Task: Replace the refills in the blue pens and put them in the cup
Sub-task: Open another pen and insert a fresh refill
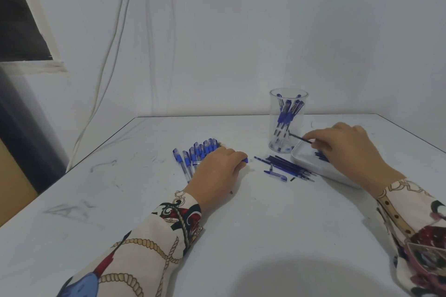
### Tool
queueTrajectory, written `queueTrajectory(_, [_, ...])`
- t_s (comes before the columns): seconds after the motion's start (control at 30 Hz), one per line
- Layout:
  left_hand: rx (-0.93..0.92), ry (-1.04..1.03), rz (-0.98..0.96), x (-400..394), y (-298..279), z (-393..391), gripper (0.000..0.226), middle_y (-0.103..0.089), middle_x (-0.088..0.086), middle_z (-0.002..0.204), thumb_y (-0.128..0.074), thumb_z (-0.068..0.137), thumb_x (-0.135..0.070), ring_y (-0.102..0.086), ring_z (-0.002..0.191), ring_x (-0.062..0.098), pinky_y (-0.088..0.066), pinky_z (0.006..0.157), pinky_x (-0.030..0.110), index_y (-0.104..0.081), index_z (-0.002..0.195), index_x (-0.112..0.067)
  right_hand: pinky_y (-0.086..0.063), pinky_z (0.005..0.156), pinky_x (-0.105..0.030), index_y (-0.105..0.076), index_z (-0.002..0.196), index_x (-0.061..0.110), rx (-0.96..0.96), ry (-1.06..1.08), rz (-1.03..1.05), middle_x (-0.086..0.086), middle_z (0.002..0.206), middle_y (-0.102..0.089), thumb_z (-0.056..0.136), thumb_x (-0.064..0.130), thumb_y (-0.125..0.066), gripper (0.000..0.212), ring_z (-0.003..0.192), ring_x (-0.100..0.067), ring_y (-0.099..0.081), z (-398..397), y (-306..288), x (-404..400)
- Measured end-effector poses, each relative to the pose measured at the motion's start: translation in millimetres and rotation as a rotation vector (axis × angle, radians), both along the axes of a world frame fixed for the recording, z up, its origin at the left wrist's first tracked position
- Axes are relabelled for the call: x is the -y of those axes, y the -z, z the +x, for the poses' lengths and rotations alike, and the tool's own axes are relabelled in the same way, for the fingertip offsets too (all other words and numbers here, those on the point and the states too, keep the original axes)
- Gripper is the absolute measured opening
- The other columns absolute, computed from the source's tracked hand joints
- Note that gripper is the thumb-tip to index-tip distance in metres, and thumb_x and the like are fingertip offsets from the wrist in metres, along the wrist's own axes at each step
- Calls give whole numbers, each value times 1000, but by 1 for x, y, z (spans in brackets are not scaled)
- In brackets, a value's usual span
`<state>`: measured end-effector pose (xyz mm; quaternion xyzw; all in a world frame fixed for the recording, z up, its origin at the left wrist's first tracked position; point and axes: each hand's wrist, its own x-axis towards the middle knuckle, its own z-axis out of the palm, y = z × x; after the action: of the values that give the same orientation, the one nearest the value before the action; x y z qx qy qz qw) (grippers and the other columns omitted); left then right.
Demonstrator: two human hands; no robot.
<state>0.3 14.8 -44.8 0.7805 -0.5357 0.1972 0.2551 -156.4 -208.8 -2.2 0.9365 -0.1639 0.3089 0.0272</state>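
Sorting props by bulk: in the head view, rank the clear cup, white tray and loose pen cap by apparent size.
1. White tray, though partly hidden by the right hand.
2. Clear cup, close to the tray.
3. Loose pen cap.

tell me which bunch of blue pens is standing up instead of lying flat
The pens in the clear cup stand leaning inside it. The row of pens by the left hand lies flat on the table.

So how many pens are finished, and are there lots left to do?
Several pens already stand in the clear cup. Right now the left hand grips one pen, and the right hand pinches a refill over the white tray. About eight pens in the row on the table still wait.
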Motion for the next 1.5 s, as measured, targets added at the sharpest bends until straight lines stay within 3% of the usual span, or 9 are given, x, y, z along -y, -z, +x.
queueTrajectory(0.1, [1,8,-31,-1,-1,-2,31,-66,6,96,-46,97,-18,-55,92,24,-46,78,39,-57,125,-13,-26,69,-31,-73,93,30,65,-120,-153,8,75,-69,79,12,-74,23,76,-27,-59,5,2,-8])
queueTrajectory(0.23, [9,19,-47,-1,-3,-3,30,-66,8,94,-47,96,-16,-56,90,27,-48,76,41,-58,124,-12,-27,66,-31,-73,87,33,63,-205,-188,12,73,-69,74,12,-78,25,72,-24,-60,9,4,-16])
queueTrajectory(0.63, [25,28,-52,0,-2,-2,31,-63,6,88,-46,97,-13,-53,83,22,-44,68,33,-57,126,-17,-25,67,-30,-73,89,33,56,-223,-100,13,75,-69,77,14,-75,23,75,-23,-59,11,8,-22])
queueTrajectory(1.1, [-9,39,-72,1,1,2,29,-64,5,93,-45,97,-14,-54,91,23,-47,76,39,-57,124,-17,-24,68,-30,-73,89,34,62,-243,-35,14,76,-69,78,13,-74,23,77,-21,-57,12,10,-21])
queueTrajectory(1.5, [12,55,-68,0,1,3,28,-64,4,92,-46,97,-17,-54,88,22,-48,74,41,-58,122,-17,-25,70,-31,-74,90,33,50,-271,21,15,78,-69,80,11,-72,24,80,-20,-58,10,9,-21])
